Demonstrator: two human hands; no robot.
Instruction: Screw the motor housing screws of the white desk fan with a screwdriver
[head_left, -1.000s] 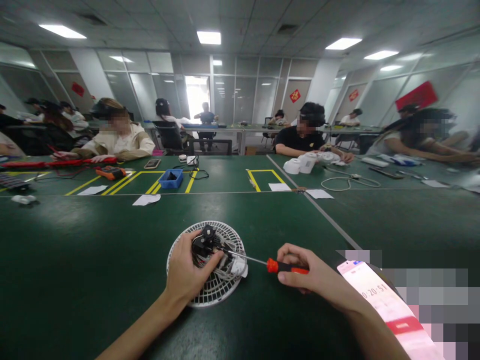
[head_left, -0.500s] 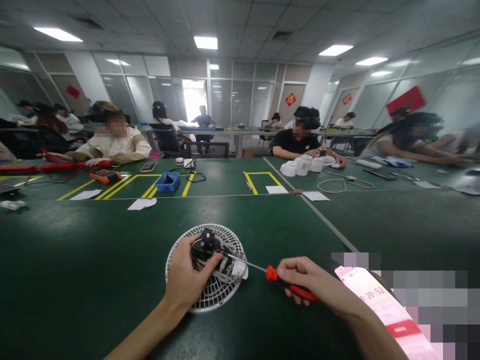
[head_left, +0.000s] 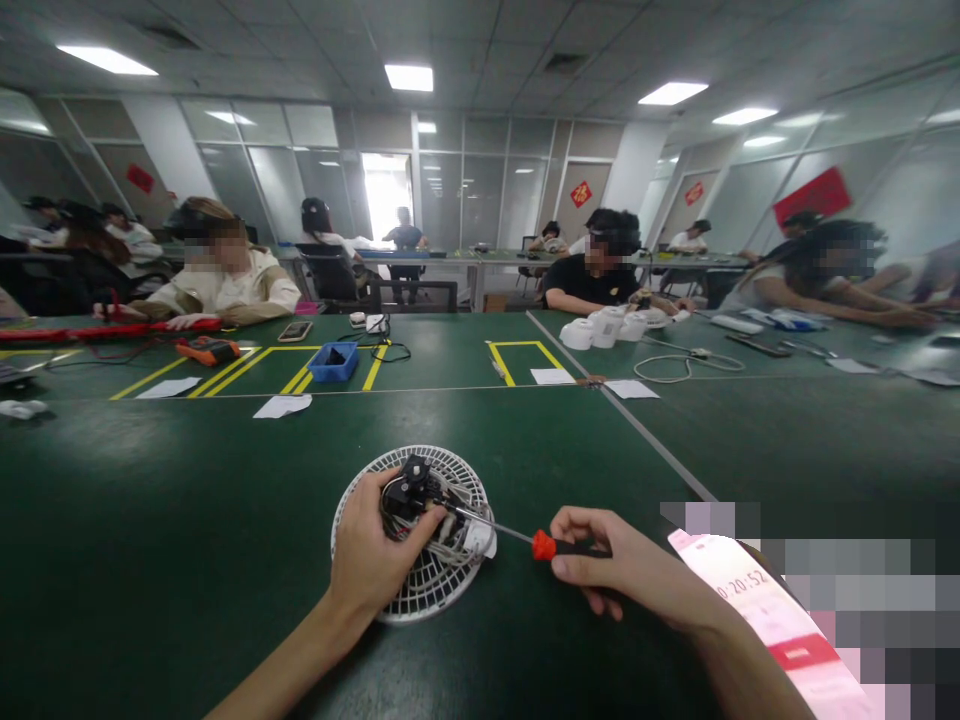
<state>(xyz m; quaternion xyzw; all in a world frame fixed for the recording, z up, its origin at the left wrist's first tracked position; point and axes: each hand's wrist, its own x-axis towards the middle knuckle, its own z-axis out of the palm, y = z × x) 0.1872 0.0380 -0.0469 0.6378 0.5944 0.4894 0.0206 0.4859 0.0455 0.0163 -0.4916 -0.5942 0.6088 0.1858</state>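
A round white fan grille lies flat on the green table in front of me. A black motor part with white wires sits on its middle. My left hand is closed around that motor part, thumb pressed against it. My right hand is closed on a screwdriver with a red and black handle. Its thin metal shaft runs left to the motor part, tip touching it beside my left thumb.
A phone with a timer screen lies at my right wrist. A blue tray, an orange meter, paper slips and white rolls sit farther back. Several people work at the tables around.
My right hand has turned on the screwdriver handle, first dropping slightly then levelling. The left hand stays on the motor part. The view shifted a little.
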